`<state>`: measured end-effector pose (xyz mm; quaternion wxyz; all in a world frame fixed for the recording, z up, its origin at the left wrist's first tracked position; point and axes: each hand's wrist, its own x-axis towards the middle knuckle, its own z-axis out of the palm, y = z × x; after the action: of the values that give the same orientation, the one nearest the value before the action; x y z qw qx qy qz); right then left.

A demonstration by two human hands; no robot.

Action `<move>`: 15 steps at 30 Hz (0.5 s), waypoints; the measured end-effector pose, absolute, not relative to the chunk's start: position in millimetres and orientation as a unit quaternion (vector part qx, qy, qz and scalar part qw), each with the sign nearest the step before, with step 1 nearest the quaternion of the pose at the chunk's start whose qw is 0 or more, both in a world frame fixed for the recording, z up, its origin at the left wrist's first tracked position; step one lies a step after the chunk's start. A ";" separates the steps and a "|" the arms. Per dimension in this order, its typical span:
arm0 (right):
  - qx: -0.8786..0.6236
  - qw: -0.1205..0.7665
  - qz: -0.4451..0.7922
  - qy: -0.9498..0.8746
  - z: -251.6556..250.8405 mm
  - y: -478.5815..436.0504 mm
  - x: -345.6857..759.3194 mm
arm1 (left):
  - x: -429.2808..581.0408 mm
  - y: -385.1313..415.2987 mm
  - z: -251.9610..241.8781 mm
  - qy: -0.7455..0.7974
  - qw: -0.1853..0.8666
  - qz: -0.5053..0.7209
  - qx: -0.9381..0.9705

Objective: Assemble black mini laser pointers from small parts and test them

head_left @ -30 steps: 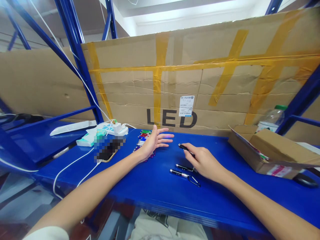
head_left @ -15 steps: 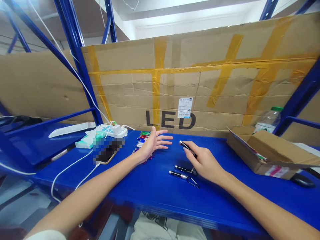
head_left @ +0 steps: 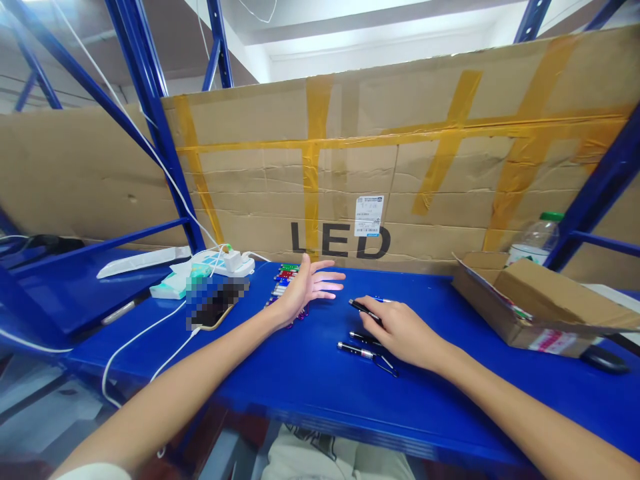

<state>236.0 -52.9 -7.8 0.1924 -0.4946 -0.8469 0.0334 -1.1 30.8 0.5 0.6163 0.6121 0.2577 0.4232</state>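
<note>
My right hand (head_left: 403, 330) has its fingers closed on a slim black penlight (head_left: 367, 311), low over the table or touching it; I cannot tell which. Just below that hand lies a second black penlight (head_left: 363, 339), partly covered by the fingers. Nearer me, a third penlight (head_left: 356, 350) with a looped clip lies flat. Something blue and silver (head_left: 383, 299) peeks out behind my right knuckles. My left hand (head_left: 303, 293) is open, fingers spread, with nothing in it. Under and behind it, several coloured penlights (head_left: 283, 282), green, red, blue, silver and purple, lie in a row, partly hidden.
On the left are a phone (head_left: 220, 307) on a cable, a tissue pack (head_left: 173, 288) and a white power strip (head_left: 235, 263). An open cardboard box (head_left: 490, 310) stands right, near a bottle (head_left: 537, 237) and a black mouse (head_left: 605, 359). Taped cardboard (head_left: 240, 180) walls the back.
My right hand has lowered the black penlight towards the table, moving slightly left and nearer to me. A blue and silver thing now shows behind it. My left hand stays almost still.
</note>
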 end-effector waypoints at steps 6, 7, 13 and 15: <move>-0.511 0.215 0.035 -0.831 -4.4 -53.6 236.2 | -1.5 29.6 1.2 0.257 0.617 0.418 0.615; -0.514 0.222 0.035 -0.828 -4.1 -53.7 236.5 | -1.4 29.7 1.0 0.257 0.618 0.417 0.615; -0.511 0.231 0.031 -0.828 -6.2 -52.7 238.0 | -1.1 29.6 0.9 0.260 0.618 0.414 0.615; -0.511 0.224 0.030 -0.829 -7.5 -51.9 238.4 | -1.1 28.9 1.3 0.261 0.616 0.411 0.620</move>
<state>238.4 -51.9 -7.5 0.2243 -0.5114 -0.8291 0.0299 -1.1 28.9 1.3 0.6157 0.6196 0.2607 0.4111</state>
